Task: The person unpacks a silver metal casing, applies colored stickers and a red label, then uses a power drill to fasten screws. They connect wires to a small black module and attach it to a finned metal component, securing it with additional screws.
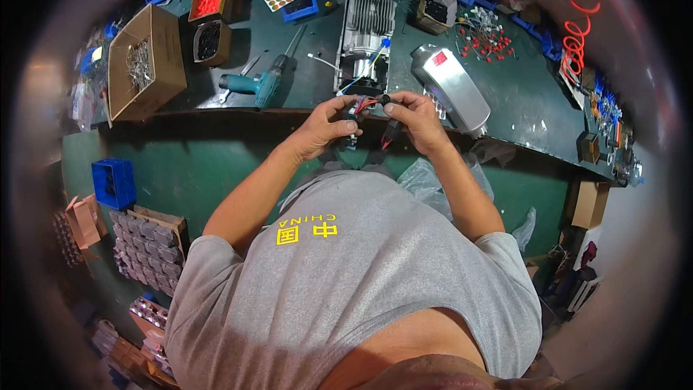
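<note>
Near the front edge of the bench, my left hand [325,128] is closed on a small part with wires, whose details its fingers mostly hide. My right hand [419,121] pinches a black-sleeved cable [392,130] with red wire ends hanging below it. Red and dark wires [367,105] span the short gap between both hands. Just beyond them lies a finned metal motor housing [368,40], with blue, yellow and white leads coming off it. A smooth silver metal cover [453,90] with a red label rests to the right of the housing.
A teal power drill [258,85] and a screwdriver [249,66] lie left of the housing. Farther left stands a cardboard box [155,65] of metal pieces. Blue bins [307,0] line the back. Red-tipped parts [487,36] and a coiled orange hose [575,40] are at right.
</note>
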A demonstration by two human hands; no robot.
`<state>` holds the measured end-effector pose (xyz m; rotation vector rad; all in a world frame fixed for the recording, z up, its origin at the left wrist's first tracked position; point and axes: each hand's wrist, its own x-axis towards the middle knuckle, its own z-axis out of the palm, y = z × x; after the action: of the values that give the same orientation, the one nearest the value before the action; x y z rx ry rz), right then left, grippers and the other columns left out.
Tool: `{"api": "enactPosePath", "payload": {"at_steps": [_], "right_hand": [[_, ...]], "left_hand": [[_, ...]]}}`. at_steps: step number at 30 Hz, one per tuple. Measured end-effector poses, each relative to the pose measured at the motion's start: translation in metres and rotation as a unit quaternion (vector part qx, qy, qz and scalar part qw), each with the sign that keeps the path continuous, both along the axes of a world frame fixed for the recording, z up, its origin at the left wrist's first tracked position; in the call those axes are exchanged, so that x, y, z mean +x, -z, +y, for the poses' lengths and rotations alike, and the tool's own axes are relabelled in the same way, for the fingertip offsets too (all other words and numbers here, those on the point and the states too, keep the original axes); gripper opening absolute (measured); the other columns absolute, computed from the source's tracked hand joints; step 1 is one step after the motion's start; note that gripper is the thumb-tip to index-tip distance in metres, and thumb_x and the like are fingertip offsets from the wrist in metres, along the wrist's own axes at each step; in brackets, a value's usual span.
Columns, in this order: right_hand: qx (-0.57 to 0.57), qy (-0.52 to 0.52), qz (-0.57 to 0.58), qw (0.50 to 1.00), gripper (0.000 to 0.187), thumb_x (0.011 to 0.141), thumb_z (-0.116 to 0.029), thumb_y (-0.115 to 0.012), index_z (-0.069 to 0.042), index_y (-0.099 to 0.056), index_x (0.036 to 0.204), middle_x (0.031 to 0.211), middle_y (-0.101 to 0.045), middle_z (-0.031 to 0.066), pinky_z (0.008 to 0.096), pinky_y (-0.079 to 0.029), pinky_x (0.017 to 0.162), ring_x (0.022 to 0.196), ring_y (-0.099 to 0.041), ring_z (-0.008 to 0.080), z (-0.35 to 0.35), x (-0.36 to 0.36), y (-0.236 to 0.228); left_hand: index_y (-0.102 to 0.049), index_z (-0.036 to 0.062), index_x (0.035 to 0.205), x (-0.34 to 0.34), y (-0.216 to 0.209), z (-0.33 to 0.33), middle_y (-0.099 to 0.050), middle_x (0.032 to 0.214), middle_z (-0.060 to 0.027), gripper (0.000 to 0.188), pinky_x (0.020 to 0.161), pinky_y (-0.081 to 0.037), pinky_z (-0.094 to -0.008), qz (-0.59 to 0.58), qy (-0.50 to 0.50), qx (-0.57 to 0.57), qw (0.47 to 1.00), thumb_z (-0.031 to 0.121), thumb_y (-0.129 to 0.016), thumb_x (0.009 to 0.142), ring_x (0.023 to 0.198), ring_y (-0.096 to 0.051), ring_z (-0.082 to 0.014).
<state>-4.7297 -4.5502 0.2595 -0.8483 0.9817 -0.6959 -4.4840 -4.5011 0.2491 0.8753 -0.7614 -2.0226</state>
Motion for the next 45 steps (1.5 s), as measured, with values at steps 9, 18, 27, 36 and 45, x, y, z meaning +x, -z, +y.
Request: {"api": "enactPosePath", "payload": {"at_steps": [9,18,27,36,45], "right_hand": [[-0.176,-0.042,0.147,0.972,0.025,0.089,-0.01,-0.078,0.005,-0.072,0.107,0.085,-0.068,-0.0004,0.0229,-0.047,0.066,0.075,-0.056,0.0049,0.013,0.04,-0.003],[-0.363,-0.053,0.25,0.896,0.027,0.084,-0.014,-0.082,0.003,-0.072,0.101,0.082,-0.068,0.0079,0.0278,-0.047,0.06,0.067,-0.058,0.0122,0.038,0.069,0.014],[-0.346,-0.094,0.226,0.906,0.02,0.09,-0.015,-0.073,-0.003,-0.076,0.106,0.091,-0.071,0.0109,0.0329,-0.051,0.073,0.083,-0.067,0.0206,-0.032,0.052,0.013],[-0.61,-0.436,0.305,0.587,0.022,0.082,-0.018,-0.077,-0.015,-0.076,0.104,0.103,-0.07,0.0022,0.0427,-0.04,0.091,0.107,-0.059,0.0235,-0.106,0.085,0.053],[-0.626,-0.436,0.293,0.577,0.017,0.089,-0.019,-0.071,-0.015,-0.074,0.104,0.098,-0.067,0.0043,0.0416,-0.042,0.089,0.107,-0.059,0.0245,-0.112,0.077,0.058]], "left_hand": [[-0.055,0.0002,0.138,0.047,0.01,0.005,-0.064,0.126,-0.0106,0.068,0.102,-0.048,-0.0341,-0.262,-0.013,-0.156,0.952,0.014,-0.086,0.079,0.117,-0.061,-0.0204],[-0.058,0.0025,0.132,0.053,0.011,0.01,-0.061,0.128,-0.017,0.066,0.105,-0.046,-0.0399,-0.528,-0.11,-0.287,0.792,0.013,-0.086,0.074,0.123,-0.058,-0.0348],[-0.054,0.0108,0.14,0.05,0.015,0.021,-0.049,0.144,-0.0173,0.071,0.115,-0.038,-0.0407,-0.485,-0.05,-0.281,0.826,0.008,-0.083,0.075,0.138,-0.046,-0.0349],[-0.055,0.0085,0.139,0.04,0.023,0.025,-0.052,0.141,-0.0158,0.071,0.114,-0.039,-0.0387,-0.463,-0.067,-0.269,0.842,0.006,-0.083,0.075,0.136,-0.049,-0.0324],[-0.054,0.0076,0.14,0.032,0.021,0.013,-0.053,0.14,-0.016,0.073,0.114,-0.04,-0.039,-0.471,-0.077,-0.263,0.839,0.005,-0.083,0.073,0.135,-0.05,-0.032]]}}
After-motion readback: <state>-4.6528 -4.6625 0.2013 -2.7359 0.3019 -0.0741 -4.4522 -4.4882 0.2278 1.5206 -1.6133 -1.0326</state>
